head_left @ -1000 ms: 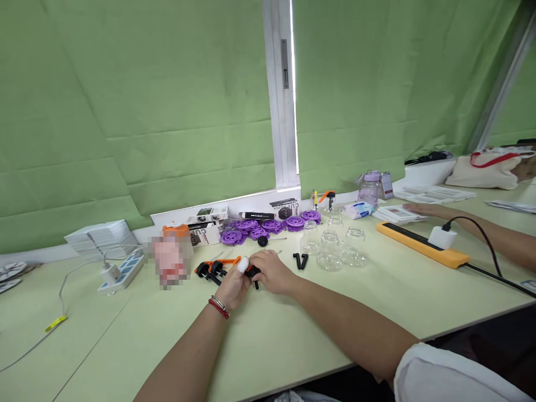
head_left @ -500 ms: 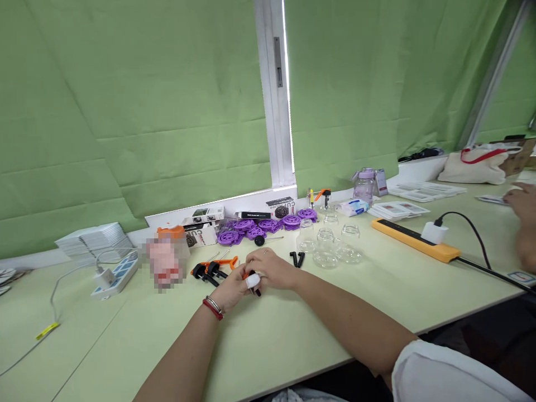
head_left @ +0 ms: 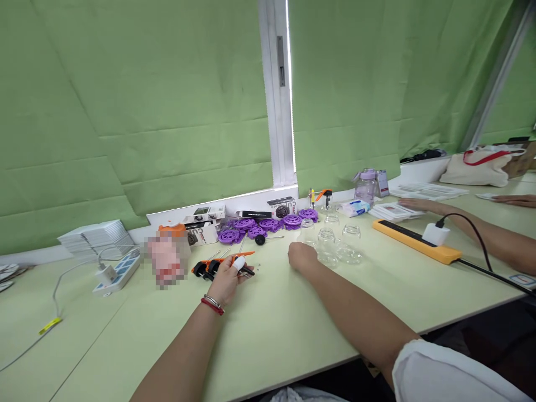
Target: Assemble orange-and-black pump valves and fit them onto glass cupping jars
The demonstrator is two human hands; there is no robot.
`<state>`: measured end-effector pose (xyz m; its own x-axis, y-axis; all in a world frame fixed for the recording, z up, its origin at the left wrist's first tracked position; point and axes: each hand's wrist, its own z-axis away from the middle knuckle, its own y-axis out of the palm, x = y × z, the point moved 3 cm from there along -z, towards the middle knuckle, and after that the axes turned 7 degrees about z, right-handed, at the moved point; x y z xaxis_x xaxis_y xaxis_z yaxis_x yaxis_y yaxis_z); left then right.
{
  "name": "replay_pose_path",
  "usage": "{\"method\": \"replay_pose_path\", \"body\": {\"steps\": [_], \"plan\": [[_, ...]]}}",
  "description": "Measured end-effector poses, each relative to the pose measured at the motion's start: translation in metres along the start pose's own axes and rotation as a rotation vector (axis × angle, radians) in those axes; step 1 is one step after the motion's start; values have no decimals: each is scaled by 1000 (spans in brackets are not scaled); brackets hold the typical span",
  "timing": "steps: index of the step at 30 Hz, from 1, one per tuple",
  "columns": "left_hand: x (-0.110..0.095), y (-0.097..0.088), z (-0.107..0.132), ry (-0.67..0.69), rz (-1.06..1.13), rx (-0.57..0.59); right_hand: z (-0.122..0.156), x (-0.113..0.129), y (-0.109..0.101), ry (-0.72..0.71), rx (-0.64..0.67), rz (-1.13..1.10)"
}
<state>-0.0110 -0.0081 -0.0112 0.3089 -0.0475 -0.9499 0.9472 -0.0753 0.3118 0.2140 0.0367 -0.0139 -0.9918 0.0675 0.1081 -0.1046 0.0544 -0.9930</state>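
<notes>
My left hand (head_left: pixel 228 279), a white wrap on its thumb, is closed on a black part (head_left: pixel 248 272) with an orange arm (head_left: pixel 247 254) showing just above the fingers. Beside it on the left lie black knob-like parts (head_left: pixel 200 271) with orange pieces and metal rods. Farther right my right hand (head_left: pixel 302 257) rests low over the table with its fingers curled; the fingertips, and whatever is under them, are hidden. Close by on its right stand several clear jars (head_left: pixel 325 240). Behind both hands lie several purple round parts (head_left: pixel 270 224) and a black disc on a rod (head_left: pixel 259 240).
Small boxes (head_left: pixel 282 207) line the back ledge. A yellow power strip (head_left: pixel 414 240) with a plugged charger lies at right, a white-blue one (head_left: pixel 119 273) at left. Another person's arms (head_left: pixel 473 229) reach over papers on the right. A purple-lidded bottle (head_left: pixel 365 187) stands behind.
My hands have come apart: the left keeps the black part, and the right has moved right onto the spot where two black angled pieces lay. The other person's arm has reached in toward the papers.
</notes>
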Motion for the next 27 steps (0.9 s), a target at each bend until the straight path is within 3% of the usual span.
{"method": "replay_pose_path", "body": {"steps": [4, 7, 12, 14, 20, 27], "plan": [[1, -5, -3, 0, 60, -2, 2, 5, -1, -47, -8, -16], [2, -9, -7, 8, 123, -23, 9, 17, -5, -170, -39, -43], [3, -12, -9, 30, 204, -45, 30, 48, -6, -600, -139, -180], [3, -10, -8, 30, 206, -48, 36, 57, -4, -711, -193, -201], [4, -3, -5, 8, 244, -33, 40, 64, 0, -699, -234, -153], [8, 0, -3, 2, 278, 1, 46, 64, 3, -614, -98, -338]]}}
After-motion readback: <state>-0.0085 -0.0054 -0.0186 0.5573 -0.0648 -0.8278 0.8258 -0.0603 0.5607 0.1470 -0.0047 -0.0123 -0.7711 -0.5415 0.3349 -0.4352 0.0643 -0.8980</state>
